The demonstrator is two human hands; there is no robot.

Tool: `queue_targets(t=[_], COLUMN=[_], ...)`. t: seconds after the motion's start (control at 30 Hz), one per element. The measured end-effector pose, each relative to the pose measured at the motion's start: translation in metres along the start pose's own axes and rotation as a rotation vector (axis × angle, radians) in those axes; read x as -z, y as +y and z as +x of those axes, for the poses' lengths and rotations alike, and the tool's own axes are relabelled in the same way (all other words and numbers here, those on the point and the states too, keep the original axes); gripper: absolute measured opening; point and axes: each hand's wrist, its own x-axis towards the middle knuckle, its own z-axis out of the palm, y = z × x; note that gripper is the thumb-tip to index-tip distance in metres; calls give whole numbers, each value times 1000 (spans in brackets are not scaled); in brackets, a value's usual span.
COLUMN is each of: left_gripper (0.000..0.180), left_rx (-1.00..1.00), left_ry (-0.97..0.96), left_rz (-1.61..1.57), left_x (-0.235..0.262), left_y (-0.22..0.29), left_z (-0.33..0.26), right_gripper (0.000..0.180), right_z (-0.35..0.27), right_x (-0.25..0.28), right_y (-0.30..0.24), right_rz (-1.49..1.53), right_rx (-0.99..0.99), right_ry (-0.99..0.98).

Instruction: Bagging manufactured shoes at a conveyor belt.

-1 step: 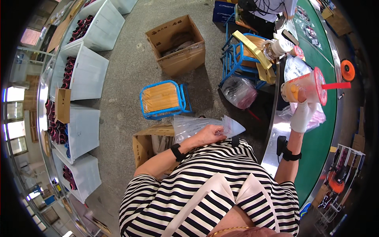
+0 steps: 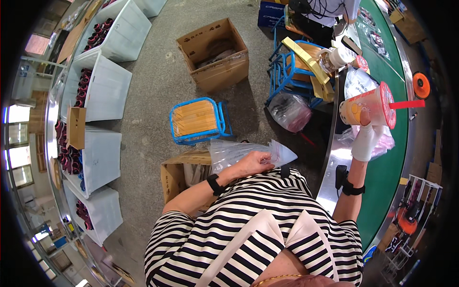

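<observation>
The person wore a short-sleeved top [image 2: 267, 225] with black and white horizontal stripes and a plain white pointed collar [image 2: 282, 229]. A thin gold chain [image 2: 277, 278] showed at the neck. The left hand [image 2: 251, 165] was bare, with a black band [image 2: 215, 184] on its wrist. The right hand [image 2: 364, 141] wore a white glove, and a black strap with a small black device [image 2: 346, 184] was on its wrist.

Illumination is bright and even. Daylight enters through overexposed windows [image 2: 16, 143] at the left rim. Soft, short shadows fall right of the blue stool [image 2: 198, 119] and the open cardboard box [image 2: 215, 52] behind it. Focus is sharp centrally. Fisheye distortion bends straight edges near the black circular vignette.
</observation>
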Motion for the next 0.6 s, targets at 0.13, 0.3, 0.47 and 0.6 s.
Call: queue_targets(t=[0.13, 0.3, 0.47, 0.6], left_gripper=[26, 25, 25, 25], left_rx=[3, -18, -6, 6], left_ry=[-2, 12, 0, -6], left_rz=[6, -25, -71, -28], left_x=[-1, -1, 0, -2], left_y=[0, 3, 9, 3], left_z=[1, -1, -2, -1], right_gripper=[48, 51, 51, 50], right_z=[8, 12, 12, 10], right_x=[9, 12, 11, 10], right_y=[8, 6, 6, 4], right_rz=[129, 151, 92, 30], right_rx=[48, 1, -39, 7], right_ry=[91, 58, 24, 11])
